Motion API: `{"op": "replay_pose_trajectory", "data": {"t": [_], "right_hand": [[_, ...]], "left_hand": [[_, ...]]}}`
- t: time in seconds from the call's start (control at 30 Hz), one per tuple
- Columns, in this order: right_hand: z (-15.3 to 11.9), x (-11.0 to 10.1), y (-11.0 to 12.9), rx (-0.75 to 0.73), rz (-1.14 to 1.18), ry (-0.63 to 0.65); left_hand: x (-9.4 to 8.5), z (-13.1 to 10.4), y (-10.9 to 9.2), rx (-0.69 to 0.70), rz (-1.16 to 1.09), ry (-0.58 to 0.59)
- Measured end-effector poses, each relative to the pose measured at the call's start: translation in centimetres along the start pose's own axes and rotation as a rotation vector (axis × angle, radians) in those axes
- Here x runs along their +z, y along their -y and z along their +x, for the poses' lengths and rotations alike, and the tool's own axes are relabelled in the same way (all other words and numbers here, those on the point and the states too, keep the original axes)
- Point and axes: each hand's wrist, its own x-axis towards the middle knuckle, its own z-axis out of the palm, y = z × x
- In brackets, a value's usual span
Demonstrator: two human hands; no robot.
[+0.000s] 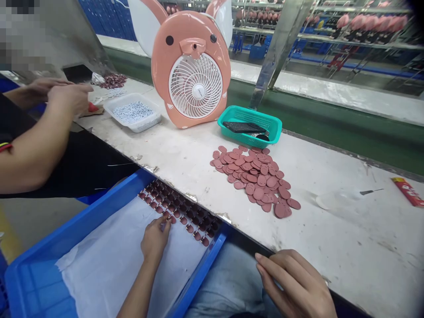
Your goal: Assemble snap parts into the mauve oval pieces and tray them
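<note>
My left hand (155,238) reaches into a blue tray (36,282). Its thumb and fingertips are closed on a small dark-red oval piece (173,220) at the front of the rows; the fingers partly hide it. Several rows of similar oval pieces with small parts attached (185,210) lie along the tray's far side, on white sheeting (115,251). My right hand (294,282) is at the table's near edge, palm down, fingers stretched out, with nothing visible in it. Beyond it, a pile of flat reddish ovals (255,172) spreads over the white table (331,247).
A pink animal-shaped fan (159,88) stands at the back. Beside it are a green basket (278,128) holding a dark phone-like object and a white tub (145,123) of small pieces. A red packet (410,192) lies far right. A co-worker's hands (68,97) work at left.
</note>
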Motion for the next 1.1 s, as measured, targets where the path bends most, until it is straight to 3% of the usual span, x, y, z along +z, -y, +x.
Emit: {"op": "replay_pose_trajectory", "data": {"t": [0.33, 0.9, 1.1], "right_hand": [[-0.3, -0.1, -0.7, 0.008, -0.016, -0.012], [-0.8, -0.8, -1.1, 0.012, -0.063, 0.009], [-1.1, -1.0, -1.4, 0.016, -0.048, 0.001]], "left_hand": [[0.5, 0.8, 0.6, 0.012, 0.071, 0.002], [-0.1, -0.1, -0.8, 0.048, 0.170, -0.054], [-0.3, 0.0, -2.2, 0.065, 0.190, -0.125]]}}
